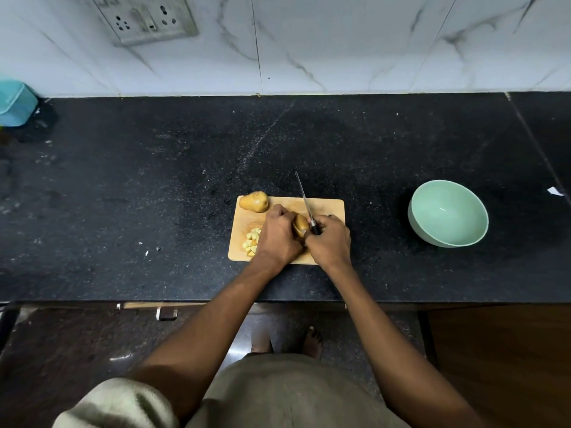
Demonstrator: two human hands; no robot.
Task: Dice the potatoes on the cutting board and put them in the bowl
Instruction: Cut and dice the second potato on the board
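A wooden cutting board (327, 208) lies on the black counter. My left hand (278, 236) grips a brown potato (300, 225) in the board's middle. My right hand (330, 242) holds a knife (304, 199) by its dark handle, and the blade points away from me and lies against the potato's right side. A whole potato (254, 202) sits at the board's far left corner. Several pale diced pieces (251, 242) lie on the board's left side, partly hidden by my left hand. A pale green bowl (448, 213) stands to the right of the board, with nothing inside.
A teal container (14, 101) stands at the counter's far left by the marble-tiled wall. A wall socket (145, 20) is mounted above. A white scrap (554, 190) lies at the far right. The counter's front edge runs just below the board.
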